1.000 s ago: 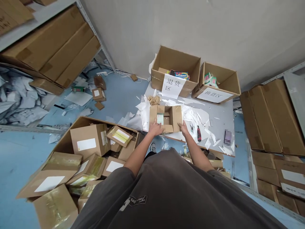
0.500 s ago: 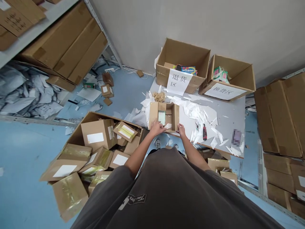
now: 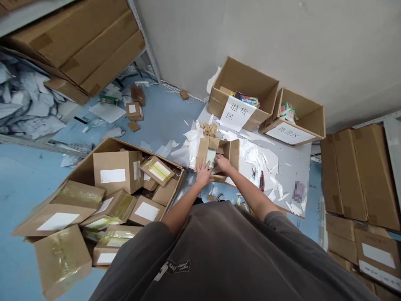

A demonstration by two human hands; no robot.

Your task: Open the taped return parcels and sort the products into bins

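A small open cardboard box (image 3: 234, 154) stands at the near edge of the table with its flaps folded out. Inside it, on the left, lies a pale green flat item (image 3: 211, 155); its kind is not clear. Over the near left side of the box, my left hand (image 3: 204, 174) rests with fingers spread, the tips by the green item's near end. My right hand (image 3: 223, 164) reaches into the box from the right. Its fingers are bent together beside the green item's right edge, and their tips are partly hidden.
Two labelled cartons (image 3: 244, 83) (image 3: 308, 115) stand at the table's back. Torn white paper and a red-and-black utility knife (image 3: 262, 181) lie to the right. Crumpled brown paper (image 3: 209, 129) sits behind the box. A large carton (image 3: 109, 144) of taped parcels stands on the left.
My right hand has left the box's right near corner and moved into the box, beside the green item. My left hand stays at the left side, its fingers now more spread. The view has shifted.
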